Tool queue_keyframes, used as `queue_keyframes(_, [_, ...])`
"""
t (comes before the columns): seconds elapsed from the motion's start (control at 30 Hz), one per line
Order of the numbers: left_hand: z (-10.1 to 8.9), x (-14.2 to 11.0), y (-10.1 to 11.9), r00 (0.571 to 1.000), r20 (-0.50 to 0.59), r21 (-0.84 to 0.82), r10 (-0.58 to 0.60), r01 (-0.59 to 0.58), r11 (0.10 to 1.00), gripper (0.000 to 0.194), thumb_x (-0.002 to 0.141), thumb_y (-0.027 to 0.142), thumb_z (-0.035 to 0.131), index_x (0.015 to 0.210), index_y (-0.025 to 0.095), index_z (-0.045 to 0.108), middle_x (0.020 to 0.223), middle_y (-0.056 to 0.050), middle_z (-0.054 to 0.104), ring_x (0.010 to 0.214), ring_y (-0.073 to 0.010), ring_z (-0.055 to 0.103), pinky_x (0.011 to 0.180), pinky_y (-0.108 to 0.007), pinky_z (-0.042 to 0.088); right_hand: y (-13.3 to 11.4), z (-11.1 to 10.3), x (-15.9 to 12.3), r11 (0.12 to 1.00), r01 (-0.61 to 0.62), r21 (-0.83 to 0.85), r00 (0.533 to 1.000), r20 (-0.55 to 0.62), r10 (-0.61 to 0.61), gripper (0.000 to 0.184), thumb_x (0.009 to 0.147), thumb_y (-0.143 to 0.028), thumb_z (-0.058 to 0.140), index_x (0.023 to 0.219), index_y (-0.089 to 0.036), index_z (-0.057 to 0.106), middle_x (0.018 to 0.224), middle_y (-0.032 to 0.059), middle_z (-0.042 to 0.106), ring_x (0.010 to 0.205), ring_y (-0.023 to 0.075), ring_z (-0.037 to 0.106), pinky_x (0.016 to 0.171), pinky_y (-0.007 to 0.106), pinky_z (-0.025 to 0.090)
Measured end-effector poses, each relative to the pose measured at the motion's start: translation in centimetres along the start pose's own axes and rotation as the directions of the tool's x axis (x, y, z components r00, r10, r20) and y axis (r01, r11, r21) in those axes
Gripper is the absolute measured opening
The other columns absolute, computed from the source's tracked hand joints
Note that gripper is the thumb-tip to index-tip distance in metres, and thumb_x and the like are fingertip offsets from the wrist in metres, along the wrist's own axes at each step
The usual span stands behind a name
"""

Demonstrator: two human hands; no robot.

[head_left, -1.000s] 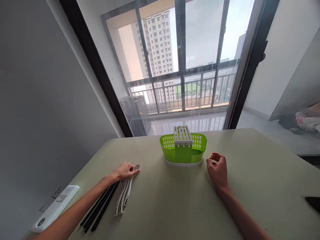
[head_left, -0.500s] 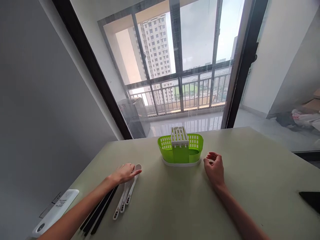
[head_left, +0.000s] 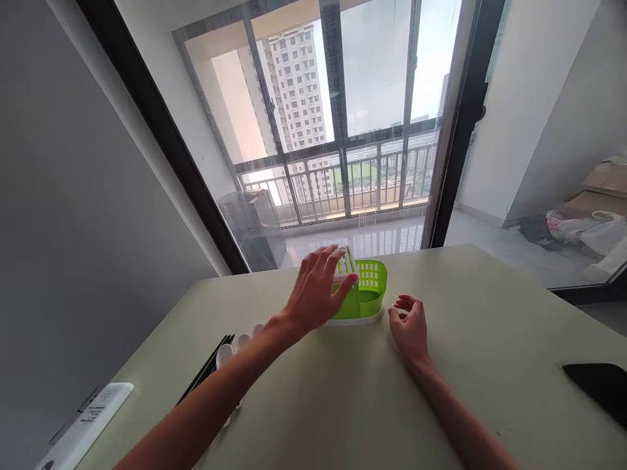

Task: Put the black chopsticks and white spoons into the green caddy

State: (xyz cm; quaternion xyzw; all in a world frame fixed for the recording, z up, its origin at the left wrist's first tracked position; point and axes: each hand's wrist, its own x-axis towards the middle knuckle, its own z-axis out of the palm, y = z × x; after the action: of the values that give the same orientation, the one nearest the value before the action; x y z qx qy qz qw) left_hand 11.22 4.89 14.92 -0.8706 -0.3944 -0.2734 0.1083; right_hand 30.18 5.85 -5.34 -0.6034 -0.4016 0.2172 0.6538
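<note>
A green basket (head_left: 370, 297) with slotted sides stands on a white base tray. Its raised middle part, with a white slotted top, is partly covered by my left hand (head_left: 321, 287). That hand is held over the basket's left side, thumb spread away from the fingers, with nothing visible in it. I cannot tell whether the fingertips touch the white top. My right hand (head_left: 409, 326) rests on the table just right of the basket, loosely curled, a gap showing between thumb and fingers. Under my left forearm lie white spoons (head_left: 225, 354) and black chopsticks (head_left: 208, 369), partly hidden.
A white power strip (head_left: 91, 424) lies at the table's left edge. On the right is a black flat object (head_left: 597, 385). The pale green table (head_left: 372, 398) reaches a glass door with a dark frame (head_left: 453, 140). Beyond it are bags and cardboard (head_left: 607, 176).
My left hand has left the spoons and moved right and away from me to the basket. My right hand keeps its place beside the basket. The view has shifted slightly.
</note>
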Motion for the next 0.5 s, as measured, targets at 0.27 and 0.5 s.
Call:
queue_keyframes(0.27, [5.0, -0.5, -0.4, 1.0, -0.025, 0.109, 0.002, 0.001, 0.994, 0.043, 0.104, 0.04, 0.04, 0.141, 0.02, 0.049, 0.148, -0.013, 0.057, 0.143, -0.027, 0.047, 0.121, -0.05, 0.036, 0.3, -0.4, 0.0, 1.0, -0.018, -0.018, 1.0, 0.018, 0.019, 0.036, 0.076, -0.031, 0.061, 0.109, -0.022, 0.052, 0.105, 0.0061, 0.061, 0.099, 0.0232, 0.062, 0.078, 0.036, 0.053])
queue_keyframes(0.5, [1.8, -3.1, -7.8, 0.993, -0.084, 0.193, -0.079, 0.094, 0.977, 0.037, 0.101, 0.03, 0.045, 0.136, 0.022, 0.056, 0.146, -0.008, 0.06, 0.14, -0.0246, 0.05, 0.121, -0.047, 0.036, 0.1, -0.5, 0.0, 0.999, -0.034, -0.026, 0.999, 0.024, 0.034, 0.034, 0.076, -0.029, 0.06, 0.108, -0.023, 0.051, 0.105, 0.0061, 0.061, 0.099, 0.0235, 0.062, 0.078, 0.036, 0.053])
